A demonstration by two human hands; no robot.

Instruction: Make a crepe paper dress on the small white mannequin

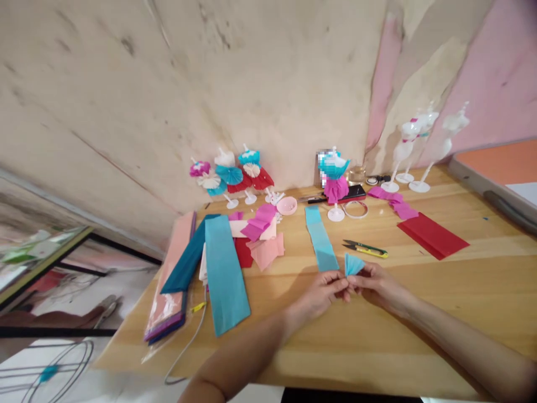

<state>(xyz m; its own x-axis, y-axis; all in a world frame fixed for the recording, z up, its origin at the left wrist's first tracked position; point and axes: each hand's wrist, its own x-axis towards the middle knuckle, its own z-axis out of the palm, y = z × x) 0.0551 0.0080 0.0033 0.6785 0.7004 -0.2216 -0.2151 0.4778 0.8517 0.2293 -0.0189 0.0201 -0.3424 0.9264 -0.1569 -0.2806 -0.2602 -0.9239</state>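
Observation:
A small pleated fan of light-blue crepe paper [353, 264] is pinched at its base between both hands above the front of the table. My left hand [329, 292] grips it from the left with closed fingers. From the right, my right hand [377, 284] holds the gathered edge between thumb and fingers. A light-blue paper strip [321, 238] lies flat just beyond my left hand. Behind my right hand are yellow-handled thread snips [366, 248]. Farther back stands a mini dress form [335, 187] with a blue top and a pink ruffled skirt.
Folded crepe paper in blue [226, 274] and a plastic-wrapped pack [165, 313] lie at the left. Several dressed forms [230, 176] stand by the wall near a pink bowl [287, 206]. At right are red paper [434, 235] and bare white forms [403, 150].

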